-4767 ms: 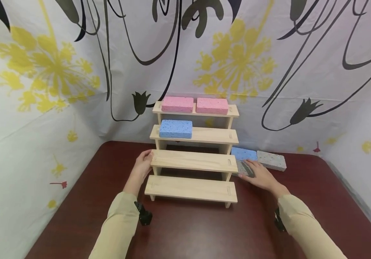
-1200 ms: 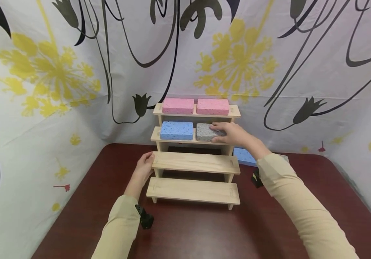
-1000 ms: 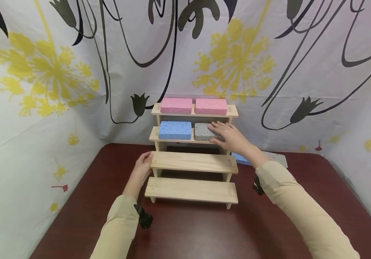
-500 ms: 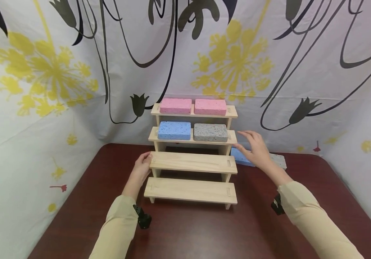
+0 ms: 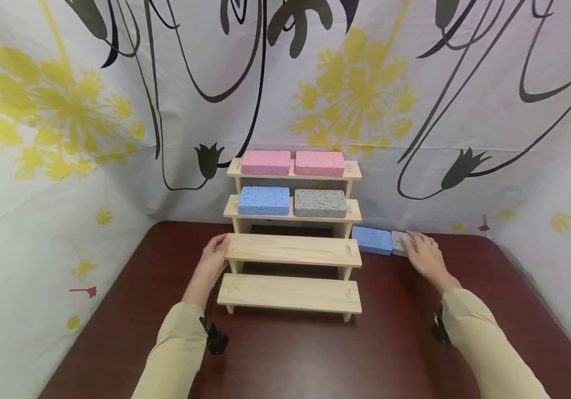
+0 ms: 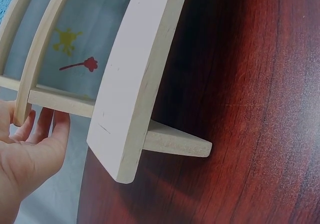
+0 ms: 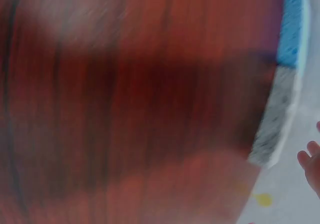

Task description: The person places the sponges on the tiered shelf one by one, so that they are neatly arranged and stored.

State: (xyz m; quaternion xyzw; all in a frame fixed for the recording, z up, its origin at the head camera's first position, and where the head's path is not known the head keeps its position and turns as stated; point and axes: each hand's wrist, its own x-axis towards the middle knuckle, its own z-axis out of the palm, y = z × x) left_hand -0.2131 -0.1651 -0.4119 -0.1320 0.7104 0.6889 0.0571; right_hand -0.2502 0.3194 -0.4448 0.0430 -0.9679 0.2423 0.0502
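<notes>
Grey sponge is lying on desk, end to end with blue sponge, right of wooden rack. Right hand, farther from rack than half a second ago, is now reaching over that grey sponge, fingers loosely extended; contact uncertain. Left hand is still gripping rack's left end. Second grey sponge is resting unmoved on rack.

Booth-like setup, room type unclear: floral-print white sheets around 3 sides, reddish-brown table.
</notes>
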